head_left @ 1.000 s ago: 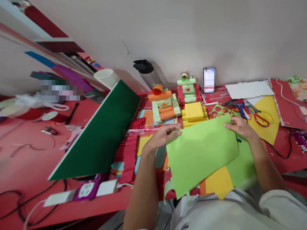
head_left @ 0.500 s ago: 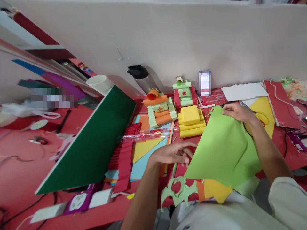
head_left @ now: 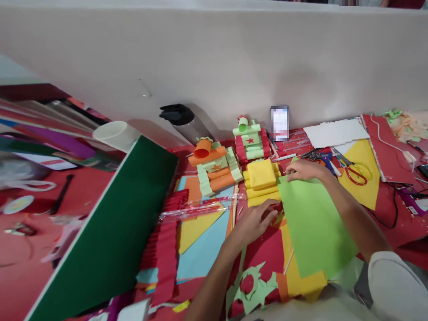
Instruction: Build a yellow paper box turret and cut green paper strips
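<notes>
A bright green paper sheet (head_left: pixel 316 227) slants across the front right of the red table. My right hand (head_left: pixel 306 170) is closed on its upper edge, fingers bent over the paper. My left hand (head_left: pixel 257 221) hovers by the sheet's left edge, fingers apart and curved, holding nothing that I can see. Just beyond it lies a stack of yellow paper rolls topped by a yellow block (head_left: pixel 262 174). Under and beside the sheet are yellow paper (head_left: pixel 296 281) and a pale green cut-out scrap (head_left: pixel 252 285).
Behind stand orange-and-green (head_left: pixel 219 167) and green-and-red (head_left: pixel 249 139) paper models, a phone (head_left: pixel 280 123) and a bottle (head_left: pixel 187 120). A dark green board (head_left: pixel 110 223) leans at left. Scissors (head_left: pixel 354 171) lie right; red crepe strips (head_left: pixel 167 258) lie left.
The green sheet has been lowered and lies flatter, uncovering the scissors and yellow paper. My right hand has moved left and down with it. The view has shifted slightly.
</notes>
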Demonstrator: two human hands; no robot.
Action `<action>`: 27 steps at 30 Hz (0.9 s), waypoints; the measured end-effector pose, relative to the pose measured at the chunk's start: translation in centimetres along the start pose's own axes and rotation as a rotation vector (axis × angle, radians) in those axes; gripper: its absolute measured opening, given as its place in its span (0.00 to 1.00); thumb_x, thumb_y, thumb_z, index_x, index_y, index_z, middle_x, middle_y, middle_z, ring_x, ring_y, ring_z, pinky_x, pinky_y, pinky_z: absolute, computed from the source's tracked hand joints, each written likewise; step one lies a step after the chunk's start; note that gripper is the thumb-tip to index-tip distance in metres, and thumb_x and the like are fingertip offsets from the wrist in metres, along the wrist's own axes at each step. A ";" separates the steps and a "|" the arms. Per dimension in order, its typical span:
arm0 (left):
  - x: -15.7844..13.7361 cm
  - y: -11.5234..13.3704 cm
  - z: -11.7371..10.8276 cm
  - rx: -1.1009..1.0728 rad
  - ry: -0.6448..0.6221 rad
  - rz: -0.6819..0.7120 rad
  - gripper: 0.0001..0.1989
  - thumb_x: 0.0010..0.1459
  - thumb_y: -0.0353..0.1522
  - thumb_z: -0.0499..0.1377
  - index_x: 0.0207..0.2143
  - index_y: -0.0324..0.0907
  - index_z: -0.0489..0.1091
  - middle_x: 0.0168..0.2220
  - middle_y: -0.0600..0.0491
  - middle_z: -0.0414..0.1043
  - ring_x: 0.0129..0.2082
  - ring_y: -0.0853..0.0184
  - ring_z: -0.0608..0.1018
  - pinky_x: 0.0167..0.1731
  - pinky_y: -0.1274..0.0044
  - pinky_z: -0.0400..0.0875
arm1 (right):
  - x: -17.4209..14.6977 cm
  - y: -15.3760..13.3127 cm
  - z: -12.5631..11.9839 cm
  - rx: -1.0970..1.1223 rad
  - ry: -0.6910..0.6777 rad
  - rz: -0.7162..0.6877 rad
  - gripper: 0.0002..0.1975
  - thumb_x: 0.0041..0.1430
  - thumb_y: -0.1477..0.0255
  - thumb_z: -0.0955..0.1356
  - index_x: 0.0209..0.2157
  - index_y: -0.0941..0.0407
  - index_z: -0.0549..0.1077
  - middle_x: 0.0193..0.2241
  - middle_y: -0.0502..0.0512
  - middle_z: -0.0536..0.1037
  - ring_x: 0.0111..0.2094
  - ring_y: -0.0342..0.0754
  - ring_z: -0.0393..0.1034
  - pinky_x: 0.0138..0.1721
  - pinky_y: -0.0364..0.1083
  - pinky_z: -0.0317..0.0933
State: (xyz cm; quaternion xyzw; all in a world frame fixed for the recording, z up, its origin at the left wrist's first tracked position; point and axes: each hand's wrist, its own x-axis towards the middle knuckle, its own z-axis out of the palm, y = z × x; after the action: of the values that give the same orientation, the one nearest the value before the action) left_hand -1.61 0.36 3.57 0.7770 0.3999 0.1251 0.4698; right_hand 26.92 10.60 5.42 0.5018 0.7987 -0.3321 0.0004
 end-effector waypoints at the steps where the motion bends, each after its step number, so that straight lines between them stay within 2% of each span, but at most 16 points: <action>1: 0.1 0.3 0.2 0.032 -0.004 -0.017 0.18 0.72 0.40 0.52 0.59 0.48 0.69 0.41 0.53 0.85 0.39 0.61 0.85 0.41 0.74 0.73 | -0.2 -0.2 0.0 -0.001 -0.002 0.016 0.11 0.62 0.63 0.74 0.40 0.56 0.82 0.40 0.58 0.85 0.37 0.50 0.76 0.35 0.43 0.58; 7: 1.2 1.7 1.5 0.120 0.062 -0.119 0.20 0.72 0.42 0.52 0.62 0.51 0.67 0.43 0.53 0.85 0.40 0.56 0.85 0.39 0.73 0.69 | -1.5 -0.7 0.8 0.070 0.091 0.058 0.08 0.63 0.64 0.74 0.37 0.54 0.81 0.41 0.57 0.84 0.39 0.52 0.76 0.37 0.45 0.60; 11: 1.9 2.3 2.5 0.088 0.146 -0.188 0.21 0.70 0.41 0.53 0.62 0.47 0.68 0.37 0.51 0.84 0.33 0.57 0.83 0.35 0.73 0.67 | -1.8 -0.5 1.1 0.091 0.099 0.051 0.08 0.64 0.63 0.74 0.36 0.54 0.80 0.39 0.55 0.84 0.38 0.50 0.76 0.35 0.45 0.59; 15: 2.3 2.7 3.4 0.018 0.238 -0.222 0.21 0.68 0.41 0.56 0.60 0.46 0.70 0.34 0.52 0.83 0.31 0.59 0.82 0.33 0.74 0.67 | -1.8 -0.6 1.1 0.094 0.074 0.042 0.09 0.64 0.63 0.73 0.36 0.54 0.80 0.36 0.54 0.84 0.36 0.49 0.75 0.34 0.45 0.57; 18: 2.6 2.4 4.1 -0.106 0.284 -0.250 0.24 0.66 0.41 0.58 0.61 0.43 0.69 0.35 0.51 0.82 0.27 0.64 0.78 0.32 0.75 0.66 | -1.6 -0.7 1.2 0.111 0.079 0.042 0.09 0.64 0.64 0.72 0.37 0.55 0.79 0.37 0.54 0.84 0.37 0.49 0.76 0.34 0.44 0.58; 21: 2.8 1.8 4.7 -0.209 0.329 -0.269 0.25 0.65 0.42 0.58 0.60 0.41 0.69 0.31 0.53 0.79 0.23 0.68 0.72 0.27 0.77 0.64 | -1.5 -0.9 1.3 0.132 0.092 0.041 0.08 0.64 0.65 0.72 0.40 0.55 0.78 0.40 0.56 0.84 0.39 0.50 0.76 0.35 0.44 0.59; 27: 2.8 1.1 5.1 -0.233 0.376 -0.244 0.23 0.65 0.41 0.59 0.59 0.41 0.70 0.28 0.56 0.75 0.24 0.70 0.72 0.27 0.78 0.63 | -1.1 -1.0 0.5 0.143 0.097 -0.026 0.02 0.64 0.73 0.72 0.39 0.54 0.76 0.34 0.52 0.83 0.35 0.46 0.74 0.34 0.43 0.57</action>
State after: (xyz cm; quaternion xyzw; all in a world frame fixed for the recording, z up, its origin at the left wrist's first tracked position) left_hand 3.66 -1.08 1.25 0.6268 0.5539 0.2550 0.4851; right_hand 26.56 9.15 5.92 0.5055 0.7786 -0.3634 -0.0786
